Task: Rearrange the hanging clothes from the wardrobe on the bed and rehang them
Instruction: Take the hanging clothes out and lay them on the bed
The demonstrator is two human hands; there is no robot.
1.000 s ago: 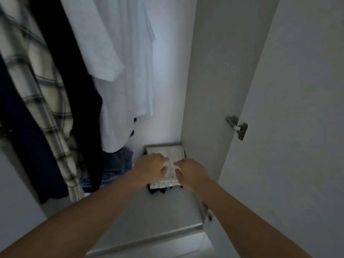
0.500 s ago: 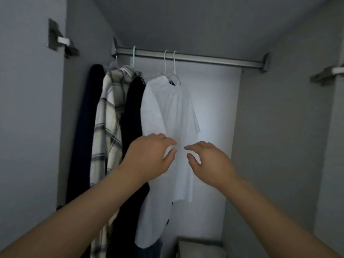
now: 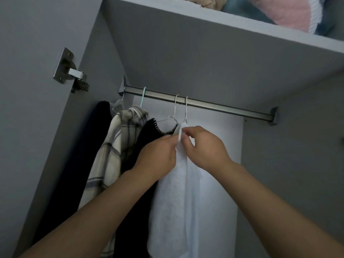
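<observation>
- White shirt [image 3: 175, 202] hangs from the rail [image 3: 201, 104], rightmost garment.
- Black garment [image 3: 149, 135], plaid shirt [image 3: 119, 146], dark coat [image 3: 81, 164] hang leftward along it.

Both hands [image 3: 183, 151] raised, fingers pinching

Your free room lies along the right half of the rail [image 3: 232, 108], bare up to its right bracket [image 3: 273, 116]. Below it the wardrobe's back panel is open. The left half is blocked by packed garments: dark coat [image 3: 93, 146], plaid shirt [image 3: 115, 151], black top [image 3: 147, 135], white shirt [image 3: 176, 192]. The shelf [image 3: 223, 38] closes off the space overhead.
</observation>
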